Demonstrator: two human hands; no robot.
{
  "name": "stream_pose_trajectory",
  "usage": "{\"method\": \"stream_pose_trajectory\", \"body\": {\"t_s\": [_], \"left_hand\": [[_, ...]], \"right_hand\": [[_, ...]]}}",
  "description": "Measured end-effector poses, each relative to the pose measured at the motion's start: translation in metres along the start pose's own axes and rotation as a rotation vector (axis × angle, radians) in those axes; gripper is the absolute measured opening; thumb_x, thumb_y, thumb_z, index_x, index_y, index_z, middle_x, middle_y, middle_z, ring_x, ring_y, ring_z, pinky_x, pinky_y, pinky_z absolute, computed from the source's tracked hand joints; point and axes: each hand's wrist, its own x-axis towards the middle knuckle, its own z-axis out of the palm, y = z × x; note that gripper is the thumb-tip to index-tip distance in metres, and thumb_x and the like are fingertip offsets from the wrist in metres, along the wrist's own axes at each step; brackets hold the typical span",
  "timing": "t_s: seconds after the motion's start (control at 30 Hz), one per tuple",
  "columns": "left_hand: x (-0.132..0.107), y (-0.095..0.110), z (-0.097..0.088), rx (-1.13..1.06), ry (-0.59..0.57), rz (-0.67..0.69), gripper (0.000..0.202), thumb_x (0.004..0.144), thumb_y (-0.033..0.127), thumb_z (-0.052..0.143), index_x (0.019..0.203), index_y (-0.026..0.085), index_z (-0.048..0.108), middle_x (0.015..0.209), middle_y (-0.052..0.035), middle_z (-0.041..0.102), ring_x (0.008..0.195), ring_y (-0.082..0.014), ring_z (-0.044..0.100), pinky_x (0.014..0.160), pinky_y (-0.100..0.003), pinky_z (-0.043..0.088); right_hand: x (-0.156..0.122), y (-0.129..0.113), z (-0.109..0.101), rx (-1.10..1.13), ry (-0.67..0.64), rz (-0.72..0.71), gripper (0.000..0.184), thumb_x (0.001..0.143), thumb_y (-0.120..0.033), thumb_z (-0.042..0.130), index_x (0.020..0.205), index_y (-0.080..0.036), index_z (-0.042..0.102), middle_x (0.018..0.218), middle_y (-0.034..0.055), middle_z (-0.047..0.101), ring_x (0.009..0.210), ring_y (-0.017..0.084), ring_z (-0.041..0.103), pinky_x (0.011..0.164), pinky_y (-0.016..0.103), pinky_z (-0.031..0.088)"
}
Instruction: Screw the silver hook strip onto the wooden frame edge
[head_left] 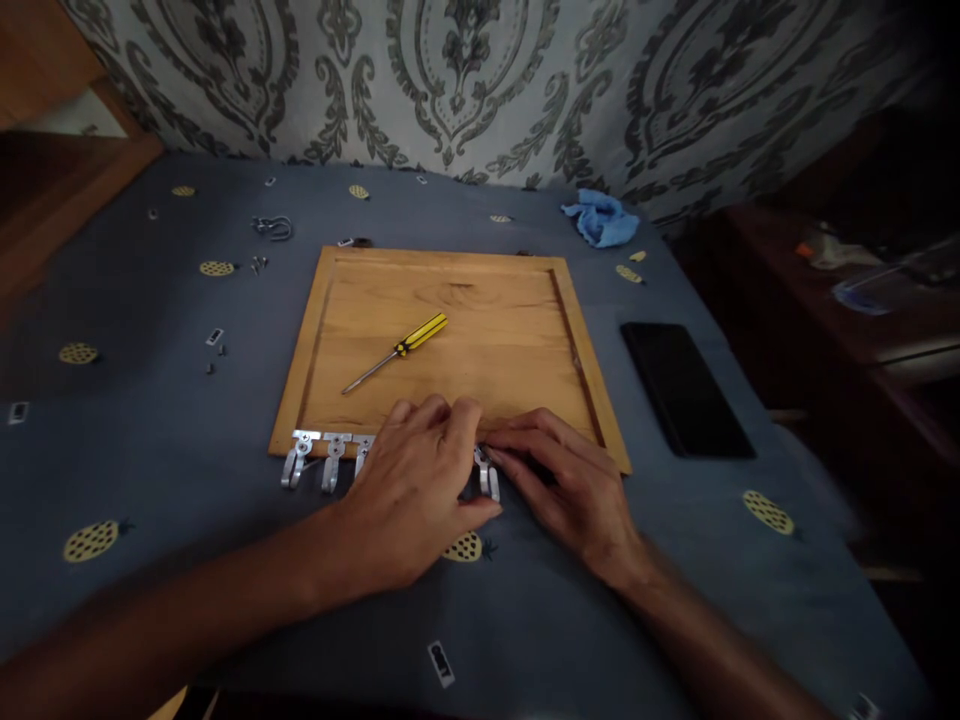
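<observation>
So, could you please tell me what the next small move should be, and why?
Probably, the right hand should reach for the yellow screwdriver, which lies free on the wooden board, while the left hand covers part of the metal hook strip along the board's near edge.

The left hand (pixel 424 465) lies across a silvery metal hook rail (pixel 335 455) along the near edge of a framed wooden panel (pixel 499 355), while the right hand (pixel 577 485) brings bunched fingertips to the rail's right end, whatever they may pinch being too small to tell. A yellow-and-black screwdriver (pixel 405 347) lies slantwise on the panel, its tip toward the left hooks. On the pineapple-print tablecloth (pixel 165 430), loose metal hooks (pixel 279 229) and small screws (pixel 259 265) lie left, a black smartphone (pixel 686 390) and crumpled blue cloth (pixel 602 219) right.
</observation>
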Motion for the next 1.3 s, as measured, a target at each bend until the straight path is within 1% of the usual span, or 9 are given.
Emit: {"method": "stream_pose_trajectory", "body": {"t_s": [0.13,0.27,0.47,0.6,0.7,0.87,1.0,1.17,1.3], "left_hand": [[-0.0001,-0.0007,0.0008,-0.009,0.013,0.009,0.05,0.071,0.033,0.081,0.104,0.016,0.047,0.097,-0.0066,0.063,0.094,-0.0279,0.056,0.079,-0.041,0.043],[-0.0005,-0.001,0.0017,-0.003,0.021,0.009,0.051,0.07,0.033,0.082,0.104,0.016,0.047,0.096,-0.0063,0.063,0.094,-0.0277,0.056,0.079,-0.041,0.044],[-0.0008,-0.0005,0.0022,-0.005,0.031,0.02,0.051,0.069,0.033,0.082,0.102,0.017,0.046,0.096,-0.0059,0.063,0.094,-0.0276,0.057,0.079,-0.041,0.044],[-0.0006,0.0005,0.0011,-0.002,0.005,-0.004,0.05,0.07,0.034,0.081,0.102,0.017,0.047,0.097,-0.0066,0.063,0.095,-0.028,0.057,0.08,-0.041,0.044],[-0.0006,0.001,0.0004,-0.013,-0.007,-0.012,0.048,0.071,0.033,0.08,0.101,0.018,0.047,0.098,-0.0065,0.063,0.095,-0.0273,0.057,0.08,-0.041,0.045],[-0.0005,0.0003,0.0011,-0.041,-0.007,-0.035,0.046,0.073,0.033,0.078,0.102,0.019,0.046,0.1,-0.0053,0.063,0.097,-0.0264,0.057,0.082,-0.041,0.045],[-0.0005,0.0,0.0006,-0.069,-0.021,-0.045,0.045,0.074,0.032,0.077,0.104,0.02,0.046,0.102,-0.0052,0.063,0.1,-0.0273,0.057,0.084,-0.042,0.044],[-0.0005,0.0011,-0.001,-0.08,-0.027,-0.06,0.046,0.073,0.031,0.078,0.103,0.019,0.046,0.102,-0.0065,0.063,0.099,-0.0281,0.057,0.085,-0.043,0.044],[-0.0002,0.0021,-0.0016,-0.076,-0.041,-0.071,0.045,0.074,0.031,0.077,0.104,0.02,0.046,0.102,-0.0057,0.063,0.099,-0.0274,0.057,0.084,-0.042,0.044]], "right_hand": [[0.0009,0.0001,-0.0001,0.029,0.023,0.008,0.01,0.092,-0.016,0.058,0.099,-0.019,0.065,0.086,0.0032,0.064,0.078,0.014,0.063,0.068,0.027,0.056],[0.0009,0.0002,-0.0001,0.015,0.013,0.008,0.01,0.093,-0.017,0.057,0.099,-0.019,0.065,0.085,0.0034,0.064,0.078,0.014,0.064,0.067,0.028,0.056],[0.0022,-0.0018,-0.0008,-0.056,-0.012,-0.058,0.011,0.094,-0.018,0.055,0.098,-0.018,0.065,0.085,0.0048,0.065,0.077,0.015,0.064,0.067,0.028,0.056],[0.0035,-0.003,-0.0012,-0.057,-0.009,-0.084,0.012,0.094,-0.018,0.054,0.097,-0.018,0.066,0.083,0.0049,0.065,0.075,0.014,0.064,0.066,0.028,0.057],[0.0032,-0.0026,-0.0018,-0.028,-0.009,-0.075,0.012,0.094,-0.019,0.054,0.099,-0.017,0.066,0.085,0.0052,0.066,0.076,0.014,0.065,0.067,0.028,0.057],[-0.001,-0.0005,-0.0045,-0.011,-0.026,-0.02,0.014,0.094,-0.022,0.056,0.104,-0.019,0.065,0.089,0.0056,0.066,0.08,0.016,0.066,0.069,0.03,0.059],[-0.0042,0.0009,-0.0073,-0.005,-0.018,-0.004,0.016,0.092,-0.02,0.058,0.106,-0.019,0.065,0.092,0.0057,0.065,0.082,0.016,0.066,0.07,0.03,0.059],[-0.0043,0.0017,-0.0082,-0.006,-0.027,-0.003,0.019,0.094,-0.018,0.055,0.108,-0.021,0.066,0.093,0.006,0.066,0.083,0.016,0.066,0.07,0.031,0.06],[-0.0033,0.0021,-0.0062,0.003,-0.02,-0.034,0.019,0.093,-0.014,0.054,0.106,-0.019,0.068,0.092,0.0061,0.066,0.083,0.015,0.066,0.07,0.029,0.059]]}}
